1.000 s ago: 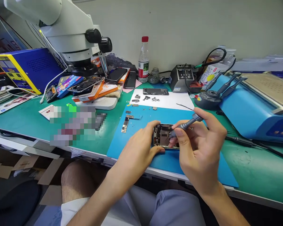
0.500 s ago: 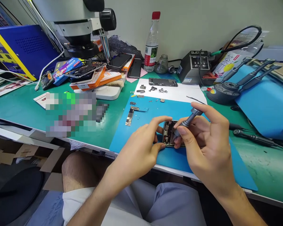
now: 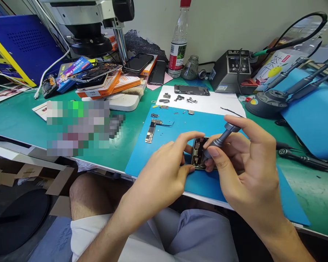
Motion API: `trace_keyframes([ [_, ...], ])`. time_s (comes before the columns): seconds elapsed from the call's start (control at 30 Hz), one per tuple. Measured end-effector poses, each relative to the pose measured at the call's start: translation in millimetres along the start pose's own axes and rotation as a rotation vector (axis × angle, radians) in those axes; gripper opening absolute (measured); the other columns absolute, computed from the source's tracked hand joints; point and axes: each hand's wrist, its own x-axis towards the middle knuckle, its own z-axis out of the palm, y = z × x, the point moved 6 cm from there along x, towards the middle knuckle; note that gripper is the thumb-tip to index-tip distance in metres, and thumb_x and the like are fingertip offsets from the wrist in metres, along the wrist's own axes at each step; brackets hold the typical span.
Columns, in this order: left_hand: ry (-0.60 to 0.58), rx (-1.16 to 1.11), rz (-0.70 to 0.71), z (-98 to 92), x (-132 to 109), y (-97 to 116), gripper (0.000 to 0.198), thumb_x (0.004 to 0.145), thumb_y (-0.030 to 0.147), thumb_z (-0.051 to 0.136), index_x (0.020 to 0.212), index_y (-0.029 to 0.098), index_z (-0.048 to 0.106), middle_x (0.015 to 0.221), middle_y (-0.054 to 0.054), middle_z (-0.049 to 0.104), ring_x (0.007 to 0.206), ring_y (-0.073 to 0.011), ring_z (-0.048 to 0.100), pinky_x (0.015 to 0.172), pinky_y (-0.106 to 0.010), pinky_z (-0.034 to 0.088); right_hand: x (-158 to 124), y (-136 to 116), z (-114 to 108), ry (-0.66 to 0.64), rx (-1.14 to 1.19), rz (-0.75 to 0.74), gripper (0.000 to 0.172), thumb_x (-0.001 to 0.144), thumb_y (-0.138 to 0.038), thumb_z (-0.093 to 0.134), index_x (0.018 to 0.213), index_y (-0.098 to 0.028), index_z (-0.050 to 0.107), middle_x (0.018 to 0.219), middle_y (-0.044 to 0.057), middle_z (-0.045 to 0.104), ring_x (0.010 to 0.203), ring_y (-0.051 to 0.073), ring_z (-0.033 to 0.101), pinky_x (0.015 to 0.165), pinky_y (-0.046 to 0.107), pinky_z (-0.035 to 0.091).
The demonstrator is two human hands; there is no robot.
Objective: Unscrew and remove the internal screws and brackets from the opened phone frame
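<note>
An opened phone housing (image 3: 197,150) with its inner parts exposed rests on the blue mat (image 3: 139,156). My left hand (image 3: 166,169) clasps its left end between thumb and fingers. A grey precision screwdriver (image 3: 223,137) is in my right hand (image 3: 248,167), with the index finger on its cap and thumb and fingers around the shaft. It leans down into the housing; its tip is hidden by my fingers, which also cover the housing's right part. Left of the phone, a narrow circuit board (image 3: 150,133) with a thin dark strip lies on the mat.
Small metal parts (image 3: 191,100) and a dark phone screen (image 3: 191,90) lie on white paper (image 3: 221,102) behind the mat. At right stand a tool holder (image 3: 268,103) and tweezers (image 3: 303,158). A microscope (image 3: 89,40), phone boxes (image 3: 106,87) and a bottle (image 3: 177,49) are farther back.
The camera view has shifted slightly, so the bench items sit a little higher in the picture. Both hands keep their grips on the housing and the screwdriver.
</note>
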Motion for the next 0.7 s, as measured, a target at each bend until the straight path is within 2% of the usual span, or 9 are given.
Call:
trace_keyframes([
  [0.13,-0.004,0.002,-0.01,0.5,-1.0,-0.4,0.069,0.099,0.004,0.067,0.156,0.039,0.048,0.115,-0.001,0.072,0.107,-0.0249,0.068,0.093,-0.04,0.053,-0.1,0.9,-0.7,0.001,-0.007,0.007,0.065,0.103,-0.016,0.069,0.16,-0.038,0.048,0.114,0.005,0.072,0.089,0.021,0.075,0.067,0.035,0.066],
  [0.3,-0.003,0.009,-0.005,0.6,-1.4,-0.2,0.069,0.1,0.005,0.067,0.156,0.039,0.048,0.117,-0.001,0.072,0.106,-0.0238,0.067,0.093,-0.04,0.053,-0.5,1.0,-1.1,0.002,-0.006,0.018,0.063,0.104,-0.018,0.068,0.16,-0.039,0.048,0.113,0.005,0.072,0.084,0.02,0.073,0.066,0.035,0.065],
  [0.5,0.012,0.021,0.01,-0.1,-1.7,-0.6,0.069,0.099,0.004,0.066,0.157,0.039,0.049,0.116,-0.003,0.074,0.106,-0.0262,0.07,0.092,-0.041,0.057,0.9,-1.8,-1.6,0.012,-0.041,-0.01,0.064,0.103,-0.018,0.069,0.16,-0.038,0.048,0.113,0.006,0.074,0.084,0.022,0.075,0.062,0.034,0.066],
  [0.7,0.011,0.015,0.022,-0.2,-0.9,0.5,0.068,0.099,0.004,0.063,0.156,0.038,0.049,0.12,-0.003,0.076,0.112,-0.027,0.072,0.097,-0.043,0.059,4.2,-5.8,-2.4,0.045,-0.077,-0.034,0.063,0.098,-0.019,0.078,0.154,-0.039,0.057,0.105,0.001,0.071,0.076,0.018,0.074,0.065,0.033,0.068],
])
